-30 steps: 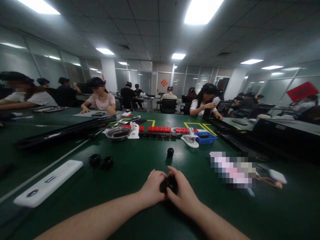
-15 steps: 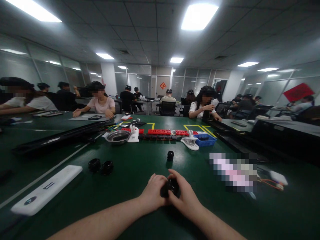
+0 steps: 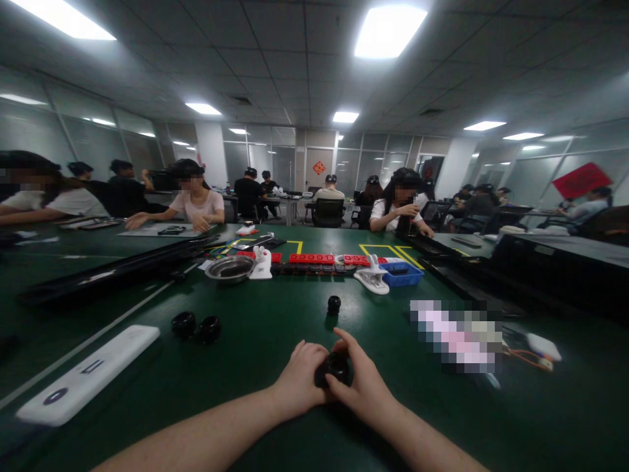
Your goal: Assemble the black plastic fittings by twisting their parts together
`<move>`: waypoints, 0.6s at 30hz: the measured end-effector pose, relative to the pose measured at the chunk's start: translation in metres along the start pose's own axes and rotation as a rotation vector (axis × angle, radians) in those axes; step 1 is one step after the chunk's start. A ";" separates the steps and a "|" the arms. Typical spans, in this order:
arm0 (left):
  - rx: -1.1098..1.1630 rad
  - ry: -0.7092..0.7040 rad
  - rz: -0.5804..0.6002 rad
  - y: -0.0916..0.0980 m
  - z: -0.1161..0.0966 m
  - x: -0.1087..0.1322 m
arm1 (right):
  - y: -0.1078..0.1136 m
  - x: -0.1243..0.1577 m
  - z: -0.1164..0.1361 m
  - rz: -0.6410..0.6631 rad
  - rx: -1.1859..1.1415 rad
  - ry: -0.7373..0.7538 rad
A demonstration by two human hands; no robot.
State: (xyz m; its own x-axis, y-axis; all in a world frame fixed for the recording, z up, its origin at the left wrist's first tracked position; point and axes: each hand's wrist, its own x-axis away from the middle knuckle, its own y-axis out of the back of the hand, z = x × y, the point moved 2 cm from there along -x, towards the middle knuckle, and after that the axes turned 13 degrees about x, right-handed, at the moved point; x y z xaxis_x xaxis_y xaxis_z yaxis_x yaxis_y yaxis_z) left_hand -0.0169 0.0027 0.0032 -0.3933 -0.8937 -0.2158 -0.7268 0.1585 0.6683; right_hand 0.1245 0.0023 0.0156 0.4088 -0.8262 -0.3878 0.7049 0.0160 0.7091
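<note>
1. Green matting covers the wide surface [image 3: 275, 328], which stands in a large office with ceiling lights and glass partitions; other people sit at its far edge and at tables beyond.
2. Near the middle front, the left hand [image 3: 301, 373] and the right hand [image 3: 361, 383] meet around a small black round part [image 3: 335, 368], just above the surface.
3. Both hands' fingers are curled and clamped on this part from either side, the right index finger lying over its top.
4. Another small black knob-like piece [image 3: 334, 304] stands alone on the surface, a little beyond the hands.
5. Two black ring-shaped pieces [image 3: 196, 326] lie side by side, touching or nearly so, to the left of the hands.
6. Nearer the left edge lies a long white flat device [image 3: 88, 383], set at a slant.
7. Farther back sit a metal bowl [image 3: 230, 268], a row of red blocks [image 3: 324, 259], a white clamp-like tool [image 3: 372, 276] and a blue tray [image 3: 403, 273].
</note>
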 end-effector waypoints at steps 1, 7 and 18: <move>0.001 0.008 -0.004 0.000 0.000 0.000 | 0.001 0.001 0.001 0.002 -0.010 0.039; 0.004 -0.011 0.009 0.000 0.001 0.001 | 0.006 0.001 0.005 -0.019 0.109 0.029; 0.037 -0.013 -0.012 -0.002 0.004 0.000 | 0.003 0.001 0.006 -0.010 0.074 0.063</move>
State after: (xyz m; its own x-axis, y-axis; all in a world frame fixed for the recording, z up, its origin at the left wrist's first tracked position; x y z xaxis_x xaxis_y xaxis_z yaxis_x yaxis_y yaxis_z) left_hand -0.0177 0.0037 -0.0010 -0.3921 -0.8899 -0.2330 -0.7516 0.1639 0.6390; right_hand 0.1237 -0.0020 0.0204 0.4390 -0.7889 -0.4301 0.6657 -0.0359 0.7454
